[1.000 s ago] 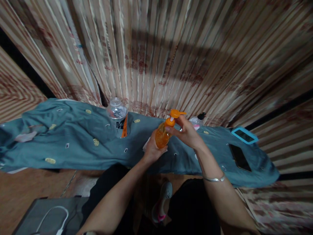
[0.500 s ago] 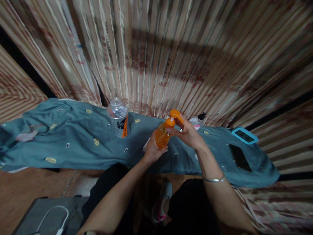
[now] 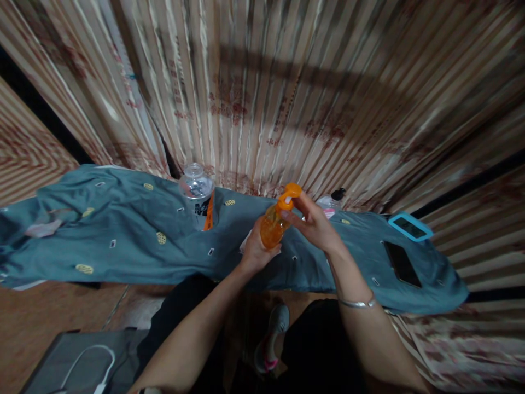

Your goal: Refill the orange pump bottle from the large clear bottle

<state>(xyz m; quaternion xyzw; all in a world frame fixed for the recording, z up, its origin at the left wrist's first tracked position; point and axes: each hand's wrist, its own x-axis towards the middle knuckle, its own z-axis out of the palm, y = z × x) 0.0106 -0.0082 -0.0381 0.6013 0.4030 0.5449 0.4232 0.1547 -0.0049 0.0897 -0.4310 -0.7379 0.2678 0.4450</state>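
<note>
Head view shows the left hand [image 3: 255,253] wrapped around the lower body of an orange pump bottle [image 3: 272,225], its grip closed on it and holding it upright just above the blue-green cloth [image 3: 123,235] that covers the tabletop. At the bottle's top, the right hand [image 3: 315,225] pinches the orange pump head [image 3: 289,195] between thumb and fingers. Left of the bottle and farther back stands a clear plastic bottle [image 3: 197,192]. Right of the bottle, behind the right hand, a small bottle with a black cap [image 3: 334,199] peeks out. Farther right of the bottle lie a dark phone [image 3: 402,264] and a blue-framed device [image 3: 410,226], both on the cloth.
</note>
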